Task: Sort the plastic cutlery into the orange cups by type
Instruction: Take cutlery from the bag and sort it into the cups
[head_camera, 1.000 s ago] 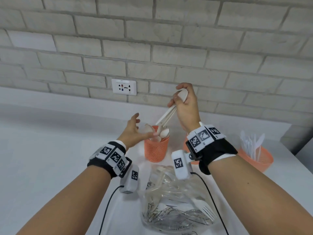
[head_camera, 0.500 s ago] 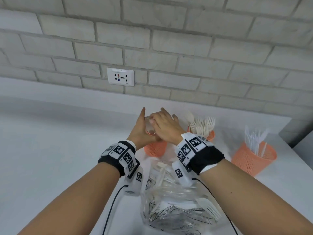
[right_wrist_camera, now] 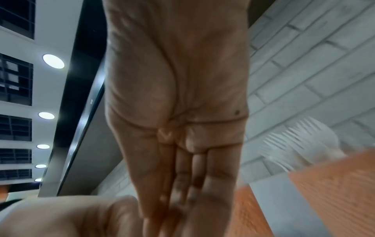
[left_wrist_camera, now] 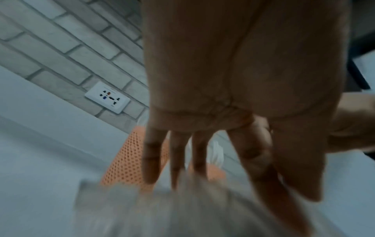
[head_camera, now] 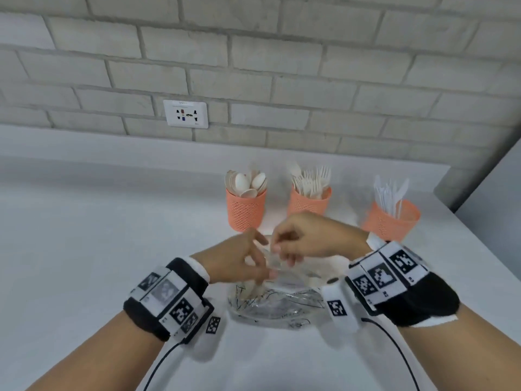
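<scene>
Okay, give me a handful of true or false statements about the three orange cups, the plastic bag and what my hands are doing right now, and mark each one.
1. Three orange cups stand in a row near the wall. True.
2. The left cup holds knives. False: it holds spoons.
3. The middle cup holds forks. True.
4. The right cup is empty. False: white knives stand in it.
5. Both hands, left hand and right hand, are at the mouth of the clear plastic bag. True.
6. The bag lies behind the cups, against the wall. False: it lies in front of them, nearer the person.
</scene>
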`<action>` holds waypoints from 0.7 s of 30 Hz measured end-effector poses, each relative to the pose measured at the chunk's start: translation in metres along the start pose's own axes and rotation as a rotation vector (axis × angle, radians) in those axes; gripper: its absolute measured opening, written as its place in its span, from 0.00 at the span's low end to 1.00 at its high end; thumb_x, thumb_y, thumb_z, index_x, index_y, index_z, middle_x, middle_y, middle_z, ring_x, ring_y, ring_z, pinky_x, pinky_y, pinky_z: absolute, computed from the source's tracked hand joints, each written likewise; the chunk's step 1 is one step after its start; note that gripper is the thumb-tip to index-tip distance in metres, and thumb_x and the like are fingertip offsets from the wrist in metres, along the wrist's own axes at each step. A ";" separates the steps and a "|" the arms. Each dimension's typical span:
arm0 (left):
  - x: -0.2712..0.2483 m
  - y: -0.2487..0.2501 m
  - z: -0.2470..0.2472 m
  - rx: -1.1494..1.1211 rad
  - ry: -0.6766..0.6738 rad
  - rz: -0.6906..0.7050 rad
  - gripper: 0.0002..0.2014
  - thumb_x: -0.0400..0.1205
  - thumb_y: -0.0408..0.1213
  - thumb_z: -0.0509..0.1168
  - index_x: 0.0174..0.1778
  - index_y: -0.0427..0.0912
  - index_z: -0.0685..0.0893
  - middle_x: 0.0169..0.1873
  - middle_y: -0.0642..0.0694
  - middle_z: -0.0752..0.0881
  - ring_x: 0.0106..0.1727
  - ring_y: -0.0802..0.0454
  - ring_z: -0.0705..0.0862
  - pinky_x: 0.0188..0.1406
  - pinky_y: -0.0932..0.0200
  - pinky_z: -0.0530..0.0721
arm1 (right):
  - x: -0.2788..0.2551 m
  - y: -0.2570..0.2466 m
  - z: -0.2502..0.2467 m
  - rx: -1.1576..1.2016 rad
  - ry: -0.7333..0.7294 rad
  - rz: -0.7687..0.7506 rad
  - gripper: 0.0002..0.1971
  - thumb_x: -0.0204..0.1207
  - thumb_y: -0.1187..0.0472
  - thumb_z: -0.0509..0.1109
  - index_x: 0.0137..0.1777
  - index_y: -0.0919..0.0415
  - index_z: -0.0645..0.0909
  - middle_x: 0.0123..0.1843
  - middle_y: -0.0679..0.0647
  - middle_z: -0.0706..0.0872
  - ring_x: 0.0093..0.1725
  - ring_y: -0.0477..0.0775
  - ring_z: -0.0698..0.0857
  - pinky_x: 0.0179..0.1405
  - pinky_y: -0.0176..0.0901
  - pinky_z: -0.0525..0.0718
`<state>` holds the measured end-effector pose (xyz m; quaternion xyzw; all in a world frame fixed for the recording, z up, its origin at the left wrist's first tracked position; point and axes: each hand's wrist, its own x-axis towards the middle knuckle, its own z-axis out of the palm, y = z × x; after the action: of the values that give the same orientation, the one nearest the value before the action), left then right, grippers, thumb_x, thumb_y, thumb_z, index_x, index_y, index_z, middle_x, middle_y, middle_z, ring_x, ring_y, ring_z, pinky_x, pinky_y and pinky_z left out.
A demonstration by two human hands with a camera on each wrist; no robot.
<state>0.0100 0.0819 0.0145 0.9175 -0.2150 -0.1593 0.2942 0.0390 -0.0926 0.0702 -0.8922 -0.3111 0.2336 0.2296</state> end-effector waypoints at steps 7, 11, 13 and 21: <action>0.009 -0.001 0.032 0.226 0.228 -0.126 0.29 0.77 0.26 0.61 0.76 0.44 0.70 0.67 0.44 0.73 0.66 0.44 0.77 0.65 0.57 0.75 | -0.014 0.039 0.049 -0.465 0.036 0.184 0.18 0.76 0.72 0.60 0.63 0.63 0.81 0.60 0.64 0.83 0.57 0.64 0.82 0.50 0.46 0.78; 0.006 0.012 0.039 0.149 0.329 -0.045 0.34 0.75 0.21 0.58 0.79 0.41 0.63 0.74 0.44 0.67 0.67 0.42 0.77 0.63 0.61 0.73 | -0.015 0.039 0.065 -0.472 0.067 0.226 0.17 0.79 0.68 0.59 0.67 0.65 0.72 0.59 0.63 0.82 0.53 0.63 0.81 0.44 0.47 0.74; 0.003 0.016 0.039 0.072 0.385 0.003 0.35 0.73 0.20 0.59 0.79 0.42 0.63 0.74 0.45 0.66 0.68 0.44 0.75 0.61 0.65 0.72 | -0.007 0.035 0.068 -0.441 0.118 0.202 0.14 0.79 0.69 0.58 0.64 0.67 0.75 0.60 0.64 0.82 0.58 0.64 0.80 0.47 0.47 0.74; -0.017 0.015 0.036 0.088 0.479 -0.009 0.36 0.71 0.17 0.56 0.76 0.45 0.68 0.71 0.45 0.67 0.55 0.43 0.81 0.49 0.57 0.81 | 0.019 0.033 0.070 -0.393 0.143 0.375 0.31 0.77 0.50 0.65 0.75 0.66 0.64 0.71 0.62 0.76 0.68 0.63 0.76 0.66 0.52 0.75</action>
<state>-0.0241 0.0615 -0.0017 0.9420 -0.1416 0.0707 0.2960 0.0281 -0.0844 -0.0080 -0.9758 -0.1630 0.1436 0.0264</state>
